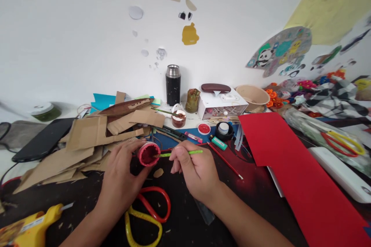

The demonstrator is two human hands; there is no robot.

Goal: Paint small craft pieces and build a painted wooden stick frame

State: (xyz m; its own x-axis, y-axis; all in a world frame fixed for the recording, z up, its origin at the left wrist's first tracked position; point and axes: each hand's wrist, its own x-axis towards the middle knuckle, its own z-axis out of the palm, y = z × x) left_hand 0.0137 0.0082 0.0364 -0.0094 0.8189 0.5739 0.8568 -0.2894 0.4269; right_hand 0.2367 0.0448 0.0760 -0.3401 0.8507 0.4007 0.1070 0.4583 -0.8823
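My left hand (123, 175) is wrapped round a small jar of red paint (148, 154), its open mouth tilted toward me. In my right hand (197, 170) a thin green brush (195, 152) is pinched between thumb and fingers, and its tip reaches into the jar's mouth. Below the jar lie scissors with one red and one yellow handle (144, 222), their blades hidden under my left hand. A red-coated lid (204, 129) rests behind my right hand, beside an open jar of brown paint (179, 118).
Cardboard scraps (87, 133) are piled at left, with a yellow glue gun (36, 225) in front. A red sheet (290, 173) stretches along the right. Toward the wall stand a black flask (173, 87) and a white box (223, 104). A red pencil (224, 159) lies right of centre.
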